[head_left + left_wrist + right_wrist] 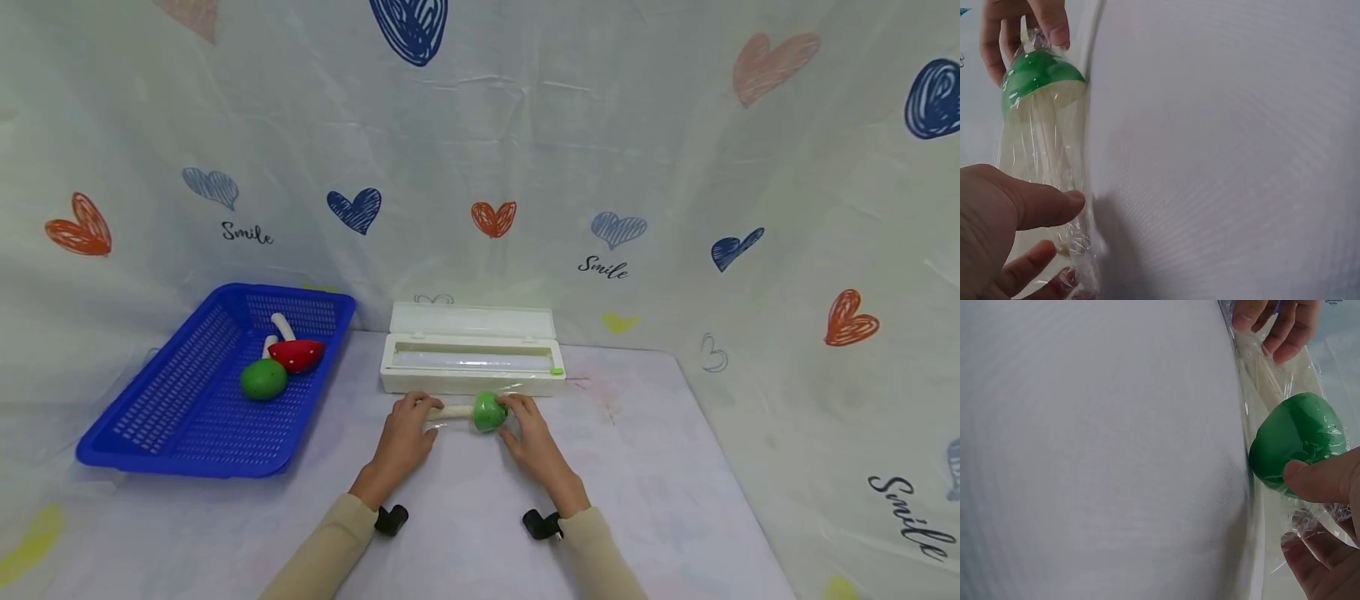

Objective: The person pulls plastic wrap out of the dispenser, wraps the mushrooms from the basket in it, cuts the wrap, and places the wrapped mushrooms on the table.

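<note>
A toy mushroom [489, 412] with a green cap and a pale stem lies sideways in front of the white box, wrapped in clear cling film [1044, 147]. At the stem end my left hand [405, 433] pinches the film, its thumb on the near side and fingers beyond. On the cap side, my right hand [536, 442] holds the wrapped mushroom. In the right wrist view its thumb presses the green cap [1294, 440] and its fingers are at the crumpled film past the cap.
The white cling film box [472, 383] stands behind the hands, lid raised, a roll inside and a green slider at its right end. To the left, a blue basket [187, 462] holds a red spotted mushroom [298, 356] and a green one [263, 380]. A heart-printed cloth hangs behind.
</note>
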`<state>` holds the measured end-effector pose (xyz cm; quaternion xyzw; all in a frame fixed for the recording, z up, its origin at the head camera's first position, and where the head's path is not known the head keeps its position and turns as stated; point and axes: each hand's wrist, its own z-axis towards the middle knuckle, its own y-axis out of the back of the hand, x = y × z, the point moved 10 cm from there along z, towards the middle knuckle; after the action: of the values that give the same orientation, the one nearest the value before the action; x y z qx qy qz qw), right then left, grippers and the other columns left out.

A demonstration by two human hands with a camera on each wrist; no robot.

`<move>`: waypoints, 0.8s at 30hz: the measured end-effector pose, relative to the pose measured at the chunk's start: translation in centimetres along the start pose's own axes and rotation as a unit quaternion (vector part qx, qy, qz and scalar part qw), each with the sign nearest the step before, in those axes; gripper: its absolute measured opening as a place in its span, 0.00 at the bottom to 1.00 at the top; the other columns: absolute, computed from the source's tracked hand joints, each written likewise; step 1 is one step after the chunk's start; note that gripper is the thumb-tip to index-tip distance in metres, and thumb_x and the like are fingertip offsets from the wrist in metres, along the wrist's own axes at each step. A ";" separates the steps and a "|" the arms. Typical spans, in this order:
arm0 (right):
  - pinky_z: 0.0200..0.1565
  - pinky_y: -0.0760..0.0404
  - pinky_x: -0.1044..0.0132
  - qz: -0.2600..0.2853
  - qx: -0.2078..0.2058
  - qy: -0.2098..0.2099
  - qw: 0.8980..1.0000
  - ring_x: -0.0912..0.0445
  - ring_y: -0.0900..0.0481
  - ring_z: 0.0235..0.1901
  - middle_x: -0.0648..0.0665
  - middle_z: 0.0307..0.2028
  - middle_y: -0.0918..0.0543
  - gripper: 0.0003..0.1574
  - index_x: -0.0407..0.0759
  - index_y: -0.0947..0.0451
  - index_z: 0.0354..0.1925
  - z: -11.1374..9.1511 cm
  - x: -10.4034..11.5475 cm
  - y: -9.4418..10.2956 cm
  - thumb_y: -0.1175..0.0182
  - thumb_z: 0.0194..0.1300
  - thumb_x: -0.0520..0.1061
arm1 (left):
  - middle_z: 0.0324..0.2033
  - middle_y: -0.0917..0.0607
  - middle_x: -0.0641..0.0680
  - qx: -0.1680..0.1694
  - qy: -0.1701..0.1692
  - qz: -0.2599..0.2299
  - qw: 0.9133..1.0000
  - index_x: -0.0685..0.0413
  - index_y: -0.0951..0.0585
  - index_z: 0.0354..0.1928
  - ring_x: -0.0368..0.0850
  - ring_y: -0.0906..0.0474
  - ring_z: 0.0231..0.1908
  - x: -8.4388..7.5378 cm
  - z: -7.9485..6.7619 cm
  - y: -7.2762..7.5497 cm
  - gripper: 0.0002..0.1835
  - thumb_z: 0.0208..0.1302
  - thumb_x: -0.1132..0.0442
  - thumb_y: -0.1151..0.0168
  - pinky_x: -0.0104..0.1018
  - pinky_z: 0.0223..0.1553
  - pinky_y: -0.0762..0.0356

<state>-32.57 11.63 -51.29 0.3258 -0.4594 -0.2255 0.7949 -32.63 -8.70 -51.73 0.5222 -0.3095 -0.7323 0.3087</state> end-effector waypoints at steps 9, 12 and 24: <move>0.55 0.17 0.53 0.013 0.021 -0.024 0.999 0.49 0.19 0.55 0.40 0.57 0.21 0.32 0.42 0.24 0.62 -1.1 0.1 0.2 0.28 0.61 0.35 | 0.40 0.13 0.54 0.039 0.020 -0.055 0.998 0.55 0.13 0.42 0.47 0.18 0.42 0.6 -1.4 -0.1 0.12 0.57 0.75 0.28 0.45 0.45 0.19; 0.51 0.17 0.56 0.027 0.032 -0.017 0.999 0.49 0.19 0.54 0.41 0.56 0.19 0.32 0.42 0.23 0.63 -1.8 0.5 0.4 0.27 0.62 0.37 | 0.37 0.13 0.50 0.059 0.022 -0.061 0.996 0.53 0.13 0.40 0.41 0.22 0.37 0.8 -2.4 0.1 0.10 0.58 0.73 0.28 0.40 0.40 0.21; 0.41 0.18 0.67 0.070 0.056 -0.027 0.996 0.60 0.19 0.39 0.47 0.48 0.14 0.20 0.46 0.23 0.53 -3.5 0.7 0.7 0.29 0.66 0.44 | 0.43 0.17 0.45 0.176 0.024 -0.051 0.983 0.49 0.15 0.48 0.40 0.23 0.44 0.7 -5.0 -0.5 0.23 0.49 0.59 0.17 0.44 0.48 0.20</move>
<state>-29.12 12.76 -51.64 0.3304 -0.5140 -0.1522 0.7769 -28.14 -9.62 -53.83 0.6006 -0.3992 -0.6685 0.1817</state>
